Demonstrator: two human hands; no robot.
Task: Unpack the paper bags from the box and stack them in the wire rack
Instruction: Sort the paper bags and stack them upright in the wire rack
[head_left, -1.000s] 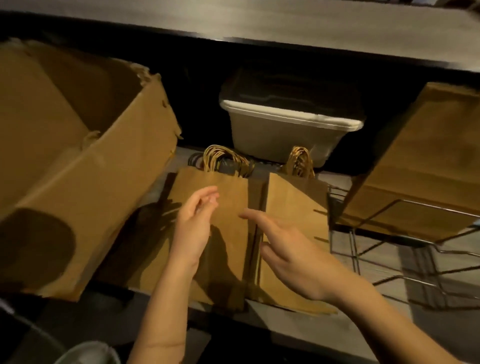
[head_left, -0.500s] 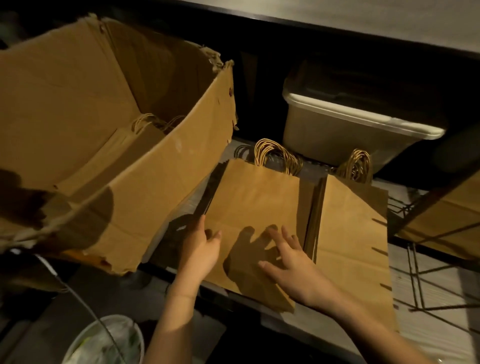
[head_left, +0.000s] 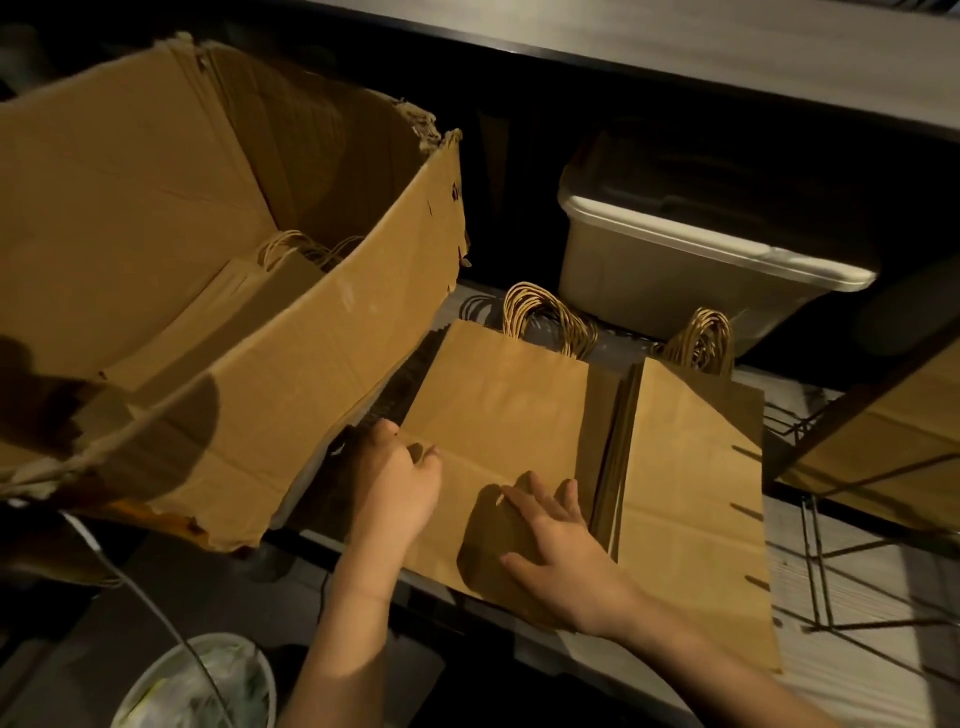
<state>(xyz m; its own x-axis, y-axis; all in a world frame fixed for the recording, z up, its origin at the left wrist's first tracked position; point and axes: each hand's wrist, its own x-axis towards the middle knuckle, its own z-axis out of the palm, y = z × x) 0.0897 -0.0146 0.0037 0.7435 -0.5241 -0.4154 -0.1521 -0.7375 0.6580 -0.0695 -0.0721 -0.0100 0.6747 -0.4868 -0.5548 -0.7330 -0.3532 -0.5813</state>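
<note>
A stack of flat brown paper bags (head_left: 504, 410) with twisted handles lies on the shelf in the middle. My left hand (head_left: 397, 480) grips the stack's left edge, thumb on top. My right hand (head_left: 558, 540) presses flat on the top bag, fingers spread. A second stack of bags (head_left: 691, 499) lies just to the right, touching the first. The torn cardboard box (head_left: 291, 364) stands at the left with more bags (head_left: 244, 296) inside. The wire rack (head_left: 826, 566) is at the right edge.
A grey plastic tub (head_left: 675, 275) sits behind the bags under a dark shelf board (head_left: 727, 47). Another brown cardboard piece (head_left: 893, 441) leans at the far right over the rack. A white bucket (head_left: 202, 680) and a thin cable are below left.
Both hands have come down from above onto the left stack. The left hand now holds its edge and the right hand lies flat on top. The view has shifted left and down.
</note>
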